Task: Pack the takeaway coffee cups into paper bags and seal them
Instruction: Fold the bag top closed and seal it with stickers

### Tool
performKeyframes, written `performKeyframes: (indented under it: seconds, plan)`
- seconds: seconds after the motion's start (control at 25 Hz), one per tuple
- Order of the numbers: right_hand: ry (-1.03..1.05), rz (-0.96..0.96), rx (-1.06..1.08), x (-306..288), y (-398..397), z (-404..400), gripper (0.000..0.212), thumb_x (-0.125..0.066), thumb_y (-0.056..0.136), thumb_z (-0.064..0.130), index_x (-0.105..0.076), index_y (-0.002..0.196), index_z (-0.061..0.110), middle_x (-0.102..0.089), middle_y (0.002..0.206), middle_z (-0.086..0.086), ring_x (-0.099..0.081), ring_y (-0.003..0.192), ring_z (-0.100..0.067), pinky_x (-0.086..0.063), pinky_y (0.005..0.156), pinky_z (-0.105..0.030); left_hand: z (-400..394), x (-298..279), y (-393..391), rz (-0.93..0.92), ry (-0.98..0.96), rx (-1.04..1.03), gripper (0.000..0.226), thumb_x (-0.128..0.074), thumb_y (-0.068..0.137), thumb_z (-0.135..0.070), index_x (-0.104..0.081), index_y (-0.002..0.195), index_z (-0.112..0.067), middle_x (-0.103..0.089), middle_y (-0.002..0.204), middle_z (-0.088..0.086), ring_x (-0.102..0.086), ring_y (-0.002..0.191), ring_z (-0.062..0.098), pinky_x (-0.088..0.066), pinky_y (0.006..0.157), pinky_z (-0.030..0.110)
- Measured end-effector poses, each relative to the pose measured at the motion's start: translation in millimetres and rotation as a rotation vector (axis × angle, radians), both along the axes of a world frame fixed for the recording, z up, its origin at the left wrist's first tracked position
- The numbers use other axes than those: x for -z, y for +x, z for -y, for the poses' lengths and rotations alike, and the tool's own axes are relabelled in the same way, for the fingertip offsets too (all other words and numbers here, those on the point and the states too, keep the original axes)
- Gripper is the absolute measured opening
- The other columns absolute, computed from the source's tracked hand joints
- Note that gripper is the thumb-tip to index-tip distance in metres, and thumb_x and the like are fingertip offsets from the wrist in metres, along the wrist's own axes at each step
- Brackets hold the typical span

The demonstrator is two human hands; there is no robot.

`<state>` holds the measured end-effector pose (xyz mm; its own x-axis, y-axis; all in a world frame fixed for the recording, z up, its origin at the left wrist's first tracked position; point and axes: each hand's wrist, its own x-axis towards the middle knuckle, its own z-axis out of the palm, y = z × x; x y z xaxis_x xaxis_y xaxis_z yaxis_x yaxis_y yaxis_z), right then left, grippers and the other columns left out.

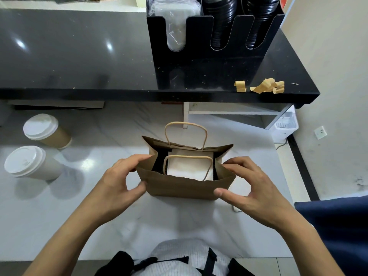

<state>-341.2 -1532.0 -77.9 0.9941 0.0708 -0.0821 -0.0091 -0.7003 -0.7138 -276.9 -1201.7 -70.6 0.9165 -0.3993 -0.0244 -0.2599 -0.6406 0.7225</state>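
Now both hands — left hand (117,182), right hand (251,188) — pinch the paper bag (179,186) rim ends.

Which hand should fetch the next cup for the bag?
Left, probably. Both cups, the kraft-sleeved cup and the white cup, stand on the left hand's side of the paper bag. The right hand already pinches the bag's far edge, so it can steady it.
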Motion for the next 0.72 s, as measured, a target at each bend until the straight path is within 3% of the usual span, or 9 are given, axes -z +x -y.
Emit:
performKeyframes:
  seconds: [0.12, 0.28, 0.36, 0.44, 0.56, 0.64, 0.72]
  plan:
    - [0.011, 0.074, 0.046, 7.7, -2.5, -0.3, 0.034, -0.073, 0.086, 0.049, -0.067, 0.119, 0.042, -0.062, 0.111, 0.029, -0.06, 0.107, -0.006, -0.049, 0.092, -0.033, -0.3, 3.4, 3.6, -0.008, -0.074, -0.061, 0.035, -0.074, 0.09, -0.012, -0.066, 0.113, -0.037, -0.07, 0.104, -0.018, -0.067, 0.102, 0.012, -0.05, 0.091, 0.02]
    - [0.171, 0.097, 0.157, 15.2, -3.5, -9.7, 0.02, -0.077, 0.088, 0.022, -0.074, 0.092, 0.042, -0.07, 0.093, 0.015, -0.066, 0.092, -0.017, -0.051, 0.081, -0.04, 1.7, 3.7, 4.4, -0.05, -0.123, -0.082, 0.014, -0.073, 0.091, -0.018, -0.073, 0.092, -0.032, -0.074, 0.094, -0.011, -0.069, 0.092, 0.012, -0.051, 0.085, 0.027]
    - [0.232, 0.101, 0.217, 16.3, -1.9, -10.0, 0.028, -0.079, 0.086, 0.018, -0.074, 0.082, 0.045, -0.071, 0.086, 0.011, -0.066, 0.088, -0.018, -0.05, 0.08, -0.043, 4.3, 3.5, 4.8, -0.026, -0.135, -0.085, 0.012, -0.073, 0.089, -0.019, -0.073, 0.088, -0.031, -0.072, 0.099, -0.011, -0.067, 0.092, 0.014, -0.051, 0.084, 0.028]
    - [0.224, 0.118, 0.236, 17.1, 0.1, -9.6, 0.029, -0.081, 0.085, 0.017, -0.074, 0.079, 0.045, -0.07, 0.084, 0.01, -0.064, 0.086, -0.019, -0.048, 0.079, -0.042, 4.6, 2.6, 7.0, 0.029, -0.108, -0.096, 0.008, -0.074, 0.086, -0.024, -0.072, 0.086, -0.031, -0.062, 0.122, -0.016, -0.064, 0.1, 0.013, -0.051, 0.085, 0.023]
    - [0.211, 0.136, 0.214, 14.1, 2.6, -8.5, 0.019, -0.083, 0.082, 0.02, -0.077, 0.078, 0.039, -0.065, 0.112, 0.016, -0.062, 0.101, -0.015, -0.048, 0.084, -0.03, 3.1, 0.5, 10.9, 0.04, -0.051, -0.069, 0.009, -0.077, 0.085, -0.02, -0.07, 0.083, -0.026, -0.039, 0.152, -0.023, -0.055, 0.122, 0.005, -0.045, 0.093, 0.021]
    - [0.139, 0.165, 0.15, 12.7, 5.3, -4.3, 0.012, -0.085, 0.08, 0.023, -0.078, 0.081, 0.032, -0.05, 0.14, 0.019, -0.057, 0.118, -0.011, -0.045, 0.093, -0.025, 3.5, 0.2, 13.5, 0.037, -0.066, -0.044, 0.012, -0.077, 0.086, -0.017, -0.068, 0.084, -0.025, -0.045, 0.15, -0.021, -0.054, 0.126, 0.01, -0.049, 0.094, 0.03]
    - [0.11, 0.147, 0.075, 12.2, 7.2, -0.8, 0.013, -0.084, 0.082, 0.022, -0.074, 0.085, 0.03, -0.039, 0.153, 0.021, -0.051, 0.131, -0.011, -0.041, 0.101, -0.027, 6.1, 1.7, 16.2, 0.061, -0.114, -0.047, 0.015, -0.075, 0.088, -0.014, -0.065, 0.088, -0.026, -0.059, 0.134, -0.017, -0.058, 0.121, 0.017, -0.052, 0.09, 0.035]
